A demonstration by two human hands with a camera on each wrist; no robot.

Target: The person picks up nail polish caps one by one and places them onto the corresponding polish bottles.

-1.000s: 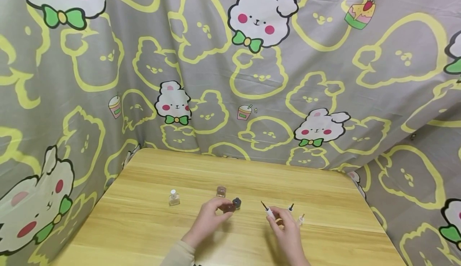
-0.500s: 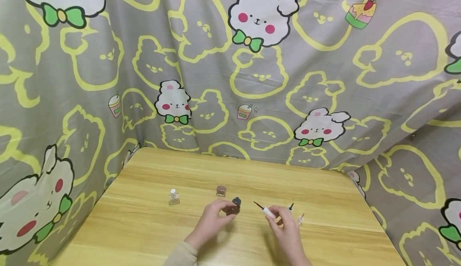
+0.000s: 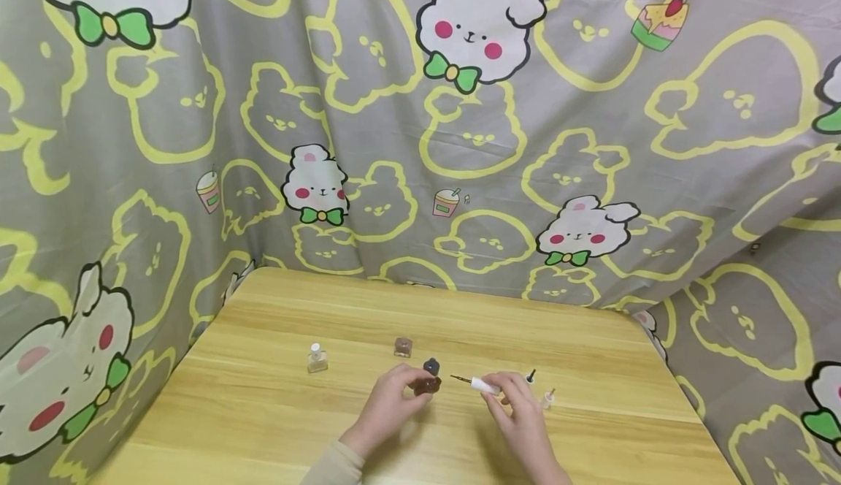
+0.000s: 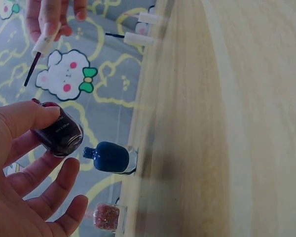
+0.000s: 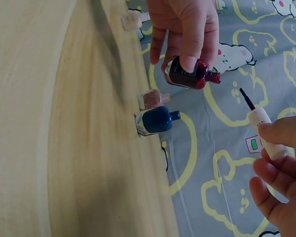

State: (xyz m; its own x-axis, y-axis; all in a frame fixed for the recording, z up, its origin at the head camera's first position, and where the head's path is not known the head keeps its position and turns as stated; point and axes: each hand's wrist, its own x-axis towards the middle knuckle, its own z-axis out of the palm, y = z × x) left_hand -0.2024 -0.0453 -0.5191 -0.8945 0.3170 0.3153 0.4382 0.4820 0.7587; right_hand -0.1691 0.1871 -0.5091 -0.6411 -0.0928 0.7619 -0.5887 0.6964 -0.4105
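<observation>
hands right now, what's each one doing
Left hand: fingers curled round the dark red polish bottle.
Right hand: pinching the white-capped brush, bristles aimed at the bottle.

Nail polish bottles: four. Dark red (image 3: 428,383) in left hand (image 3: 388,408), dark blue (image 3: 431,366), glitter pink (image 3: 403,347), clear (image 3: 317,358), lower centre of frame. Brush caps: three. One (image 3: 482,386) in right hand (image 3: 519,415), two standing (image 3: 529,377) (image 3: 548,399). Hands: two.
</observation>
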